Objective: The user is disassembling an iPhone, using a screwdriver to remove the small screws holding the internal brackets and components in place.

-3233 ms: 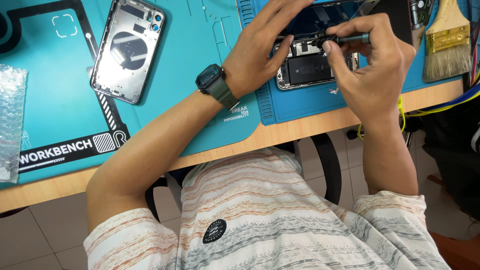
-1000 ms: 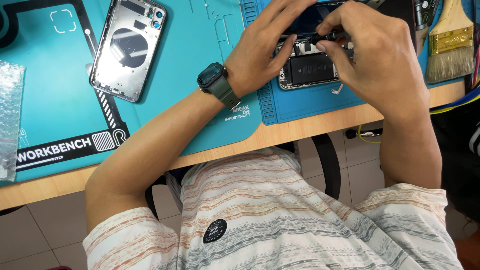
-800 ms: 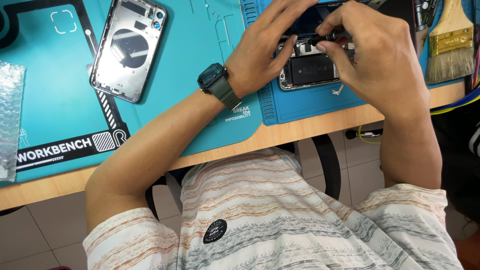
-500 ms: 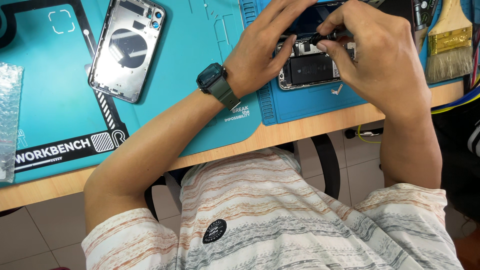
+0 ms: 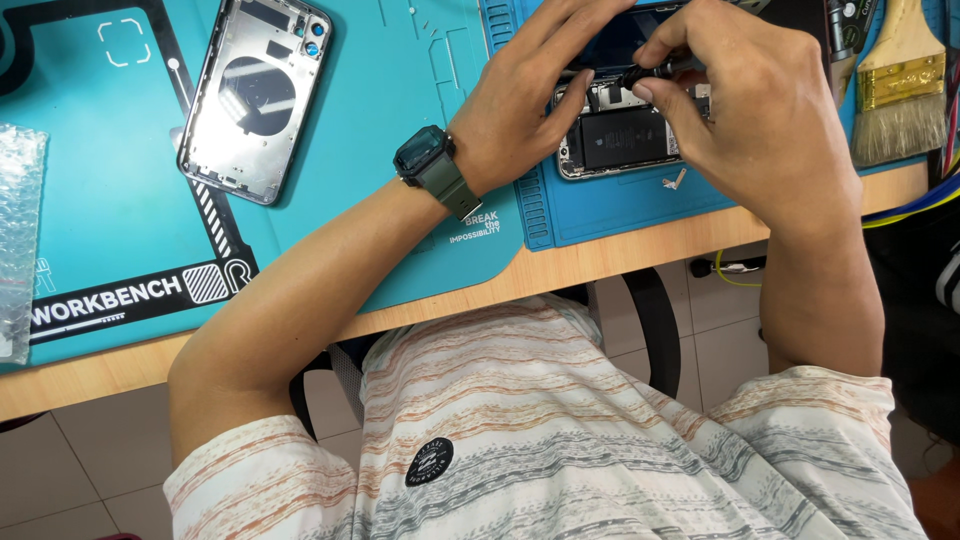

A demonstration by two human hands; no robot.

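An opened phone (image 5: 620, 135) lies on a blue mat (image 5: 610, 205) near the bench (image 5: 600, 265) edge, its dark battery and boards showing. This phone is the landmark.

The left hand (image 5: 525, 100) rests on the phone's left side, fingers spread over its upper edge and thumb against its frame, steadying it; the grip is loose on the phone, not closed round it. A dark watch (image 5: 435, 170) sits on that wrist, left of the phone.

The right hand (image 5: 750, 110) is over the phone's right side. Its thumb and fingers are pinched on a slim black tool (image 5: 655, 70), which lies across the phone's upper part; I cannot tell where the tip touches.

A small pale part (image 5: 677, 181) lies on the mat just below the phone. Well to the left of the phone, on a teal mat (image 5: 130, 200), lies an empty phone back housing (image 5: 255, 95). Further left is a clear bubble bag (image 5: 20, 240). To the right of the phone lies a brush (image 5: 898, 100) with a brass band.
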